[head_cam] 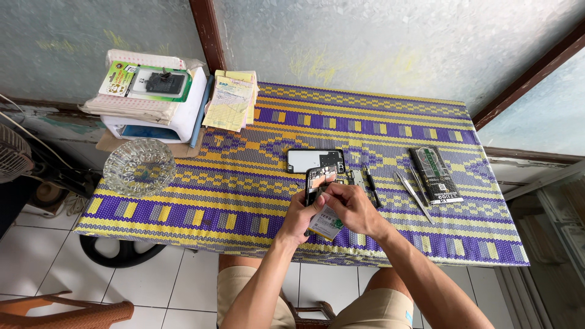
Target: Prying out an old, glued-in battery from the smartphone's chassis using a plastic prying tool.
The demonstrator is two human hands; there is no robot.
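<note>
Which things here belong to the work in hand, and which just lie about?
In use: opened phone, left hand, right hand, back cover, tweezers, packaged battery.
Lying about: glass ashtray, paper pads, white box.

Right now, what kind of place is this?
Probably a small phone repair stall: both hands hold an opened phone, with tweezers, a spare battery pack and receipt pads on the woven-covered table.

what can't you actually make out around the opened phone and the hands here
Head view only:
- Lower half of the opened phone: covered by the left hand and right hand.
- Fingertip contact inside the phone: too small to tell.
- Battery under the hands: mostly hidden by them.
- Small parts beside the tweezers: too small to identify.
</note>
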